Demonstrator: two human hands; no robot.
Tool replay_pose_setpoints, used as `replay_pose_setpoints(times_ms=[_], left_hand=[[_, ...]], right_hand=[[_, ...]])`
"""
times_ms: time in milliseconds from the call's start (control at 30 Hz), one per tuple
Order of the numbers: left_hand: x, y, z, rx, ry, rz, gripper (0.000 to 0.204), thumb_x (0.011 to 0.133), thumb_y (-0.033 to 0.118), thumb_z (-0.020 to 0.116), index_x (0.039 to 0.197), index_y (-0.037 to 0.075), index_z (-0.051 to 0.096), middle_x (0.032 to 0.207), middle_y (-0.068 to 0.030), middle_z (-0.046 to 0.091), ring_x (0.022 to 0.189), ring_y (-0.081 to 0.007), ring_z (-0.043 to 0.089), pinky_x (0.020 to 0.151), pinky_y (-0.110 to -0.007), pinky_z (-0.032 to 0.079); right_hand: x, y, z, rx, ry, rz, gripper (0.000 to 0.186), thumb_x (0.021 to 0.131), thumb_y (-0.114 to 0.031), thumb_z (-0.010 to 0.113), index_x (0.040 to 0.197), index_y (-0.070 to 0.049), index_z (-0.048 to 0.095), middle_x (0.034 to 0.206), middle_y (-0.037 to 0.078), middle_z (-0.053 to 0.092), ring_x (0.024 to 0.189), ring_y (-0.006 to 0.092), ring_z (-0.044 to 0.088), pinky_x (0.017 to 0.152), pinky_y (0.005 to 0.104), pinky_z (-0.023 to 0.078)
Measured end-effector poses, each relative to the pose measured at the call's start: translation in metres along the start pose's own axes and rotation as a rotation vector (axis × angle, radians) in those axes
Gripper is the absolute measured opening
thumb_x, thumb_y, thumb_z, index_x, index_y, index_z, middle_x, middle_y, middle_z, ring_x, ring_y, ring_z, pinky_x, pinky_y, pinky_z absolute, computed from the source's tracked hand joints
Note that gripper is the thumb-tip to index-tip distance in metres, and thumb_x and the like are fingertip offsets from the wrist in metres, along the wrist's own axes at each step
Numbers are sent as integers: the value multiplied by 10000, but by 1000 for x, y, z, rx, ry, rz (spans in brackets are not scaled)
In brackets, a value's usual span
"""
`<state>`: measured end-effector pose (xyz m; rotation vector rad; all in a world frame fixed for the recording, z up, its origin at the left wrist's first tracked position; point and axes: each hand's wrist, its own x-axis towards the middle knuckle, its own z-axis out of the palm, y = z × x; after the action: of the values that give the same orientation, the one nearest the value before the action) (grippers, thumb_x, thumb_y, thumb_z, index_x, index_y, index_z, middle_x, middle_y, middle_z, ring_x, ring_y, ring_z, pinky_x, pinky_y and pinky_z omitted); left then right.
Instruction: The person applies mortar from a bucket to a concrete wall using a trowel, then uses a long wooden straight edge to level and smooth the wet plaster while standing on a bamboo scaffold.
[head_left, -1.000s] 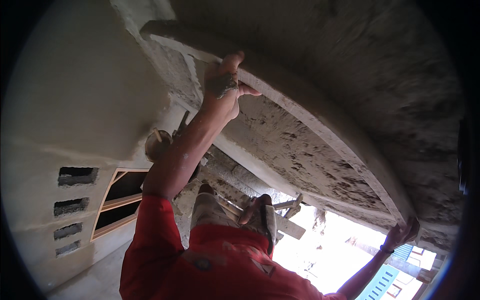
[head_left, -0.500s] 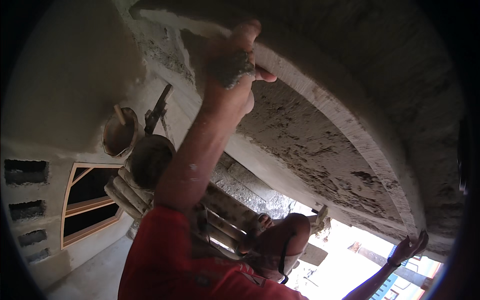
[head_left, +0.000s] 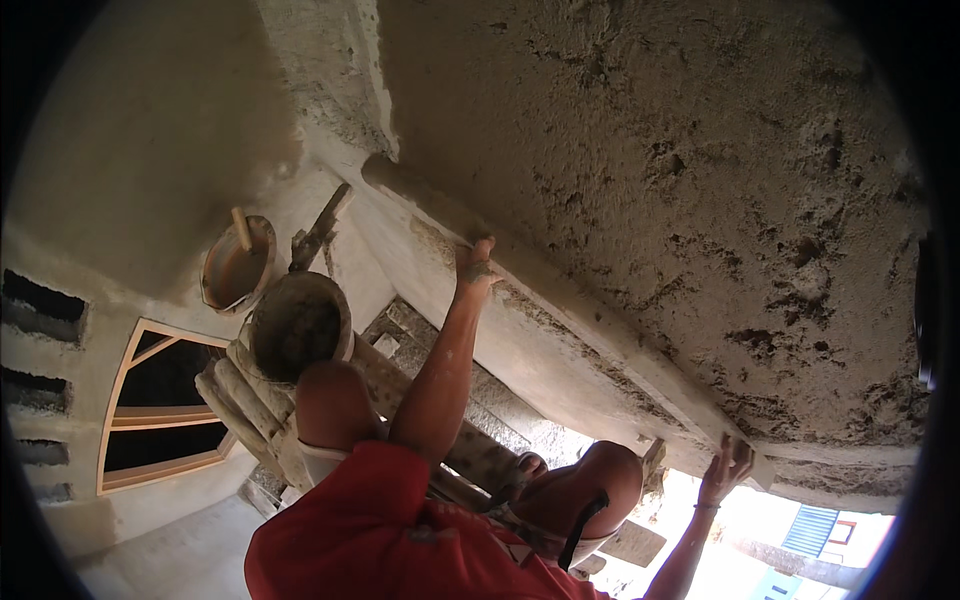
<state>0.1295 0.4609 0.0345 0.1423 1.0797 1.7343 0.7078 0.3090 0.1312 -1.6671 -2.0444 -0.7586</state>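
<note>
A long grey straightedge board (head_left: 600, 332), coated in mortar, slants across the wet plaster surface (head_left: 660, 190) and seems to lie against it. My left hand (head_left: 477, 268) is closed around its edge toward the upper left, the thumb along one side; a smear of wet mortar sticks to the back of this hand. Near the board's far right end my right hand (head_left: 725, 470) grips it, fingers over the edge and a dark band at the wrist. The plaster to the upper right of the board is rough and pitted.
Two buckets stand at the left: one with a wooden handle (head_left: 241, 230) sticking out, and a bigger mortar bucket (head_left: 299, 325). Scaffold planks (head_left: 480, 455) run below my bent knees (head_left: 340, 405). A wooden window frame (head_left: 165, 415) is set in the left wall; bright open air shows lower right.
The board has come down from near the top of the view toward my knees, both hands moving with it. More pitted plaster now shows beyond it.
</note>
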Motion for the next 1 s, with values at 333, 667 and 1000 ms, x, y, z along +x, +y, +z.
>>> replay_pose_setpoints(times_ms=[333,667,1000], left_hand=[[-49,-111,-87,65,87,-173,410,835,240,590,1182,57,468,1184,-83,512,1058,-263,521,894,-573,430],[-50,-178,-128,20,132,-293,423,771,247,642,1112,44,498,1006,-110,589,920,-267,616,801,-525,522],[29,-286,-134,-34,187,-437,539,826,354,675,1208,27,481,1200,-148,545,1065,-317,560,925,-544,445]], right_hand=[[-84,-19,18,-162,-21,420,509,782,-163,712,1263,-242,568,1413,114,335,1295,334,307,1039,510,331],[-163,32,90,1848,471,1918,518,849,-344,587,1259,-59,453,1093,169,525,978,292,526,892,428,464],[-211,49,176,1071,-197,1362,482,885,-382,551,1254,-82,474,1158,152,508,1032,288,507,816,415,464]])
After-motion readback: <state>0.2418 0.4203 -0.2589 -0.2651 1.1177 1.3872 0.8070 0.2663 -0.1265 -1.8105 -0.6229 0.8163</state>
